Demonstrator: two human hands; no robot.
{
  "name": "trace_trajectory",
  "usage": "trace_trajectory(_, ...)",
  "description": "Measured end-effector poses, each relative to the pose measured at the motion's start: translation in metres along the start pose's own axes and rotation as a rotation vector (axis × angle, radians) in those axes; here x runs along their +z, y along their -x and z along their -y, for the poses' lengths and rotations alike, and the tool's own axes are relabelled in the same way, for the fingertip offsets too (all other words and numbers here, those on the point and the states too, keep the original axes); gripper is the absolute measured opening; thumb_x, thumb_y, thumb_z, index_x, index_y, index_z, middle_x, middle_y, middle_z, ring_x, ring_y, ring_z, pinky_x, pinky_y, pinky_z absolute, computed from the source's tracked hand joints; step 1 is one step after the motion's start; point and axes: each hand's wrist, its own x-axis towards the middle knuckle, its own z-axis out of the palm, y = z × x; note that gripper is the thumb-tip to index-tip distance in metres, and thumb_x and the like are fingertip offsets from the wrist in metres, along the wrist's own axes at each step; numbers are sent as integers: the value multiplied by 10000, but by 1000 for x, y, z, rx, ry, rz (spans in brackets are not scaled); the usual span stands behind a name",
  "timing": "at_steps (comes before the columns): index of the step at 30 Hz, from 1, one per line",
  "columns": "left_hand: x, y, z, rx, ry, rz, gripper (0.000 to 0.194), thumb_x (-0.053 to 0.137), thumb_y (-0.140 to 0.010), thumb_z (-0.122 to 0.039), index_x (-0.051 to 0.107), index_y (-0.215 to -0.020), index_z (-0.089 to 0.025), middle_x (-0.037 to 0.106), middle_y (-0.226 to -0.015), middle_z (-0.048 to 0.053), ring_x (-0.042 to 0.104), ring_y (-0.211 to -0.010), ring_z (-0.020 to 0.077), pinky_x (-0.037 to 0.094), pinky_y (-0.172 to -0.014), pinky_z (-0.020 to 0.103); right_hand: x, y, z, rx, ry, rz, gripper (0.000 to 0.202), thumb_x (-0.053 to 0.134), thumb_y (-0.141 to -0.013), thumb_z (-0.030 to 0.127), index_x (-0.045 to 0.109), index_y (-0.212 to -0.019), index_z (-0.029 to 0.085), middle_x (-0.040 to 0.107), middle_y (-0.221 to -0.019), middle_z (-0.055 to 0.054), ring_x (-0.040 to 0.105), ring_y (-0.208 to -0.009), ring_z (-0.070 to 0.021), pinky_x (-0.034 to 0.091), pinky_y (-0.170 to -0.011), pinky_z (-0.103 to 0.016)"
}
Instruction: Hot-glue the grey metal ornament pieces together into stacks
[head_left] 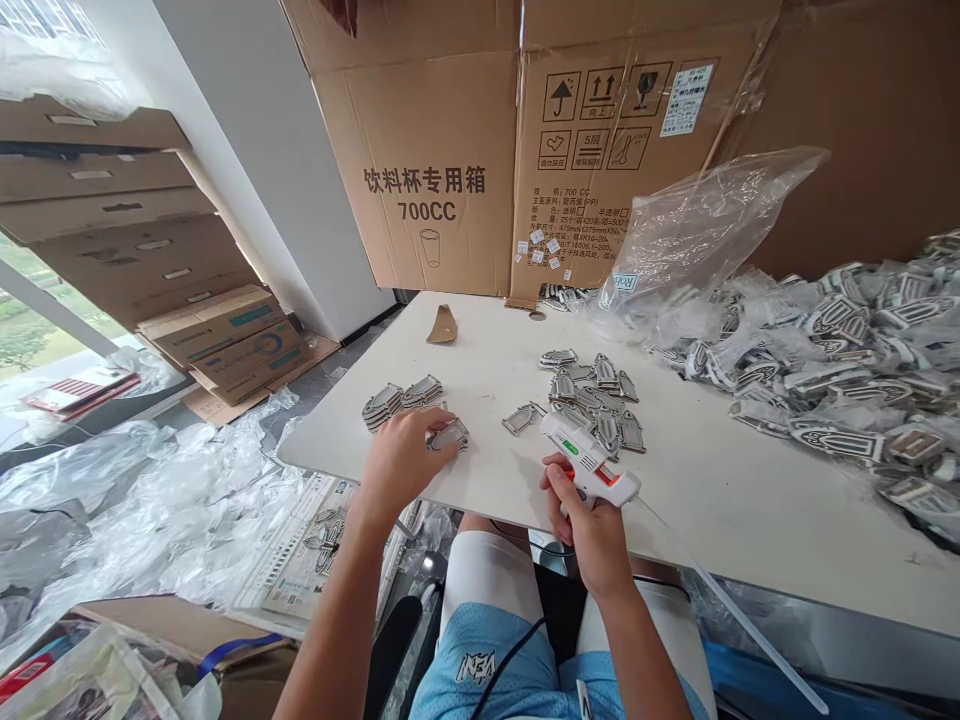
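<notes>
"What do our hands hold?"
"Our left hand (405, 458) pinches a small grey frame-shaped piece (450, 434) between thumb and fingers, near the neat grey stacks (384, 404) on our flat white table (480, 465)."
"And our right hand (589, 515)?"
"We curl it around a white-and-orange glue gun (577, 450), nozzle by a loose grey piece (519, 419)."

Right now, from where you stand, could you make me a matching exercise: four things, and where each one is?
1. Glue gun
2. Brown scrap
3. Whitish rod
4. Two stacks of frames

A. Sticking out of the gun's back end
B. Just beyond the left hand
C. In the right hand
D. Lying alone near the printed box

Pairs: 1-C, 2-D, 3-A, 4-B
</notes>
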Motion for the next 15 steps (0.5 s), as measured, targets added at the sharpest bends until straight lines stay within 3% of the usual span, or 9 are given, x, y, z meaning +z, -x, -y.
trace_trajectory(5, 1, 1, -2, -1, -41, 17, 354, 731, -863, -282, 797, -1210, -263, 820, -1180, 47, 734, -1107, 326, 526, -913, 416, 1, 0, -1, 4, -10, -10, 395, 780, -930, 556, 684, -1075, 201, 557, -688, 45, 274, -449, -47, 227, -411, -217)
trace_trajectory(15, 1, 5, 0, 43, -59, 27, 317, 705, -868, -202, 783, -1171, -254, 796, -1252, 48, 699, -1205, 339, 523, -1004, 459, 0, -3, -5, 8, -33, -50, 416, 798, -911, 586, 656, -973, 200, 439, -564, 89, 277, -433, -53, 229, -409, -205)
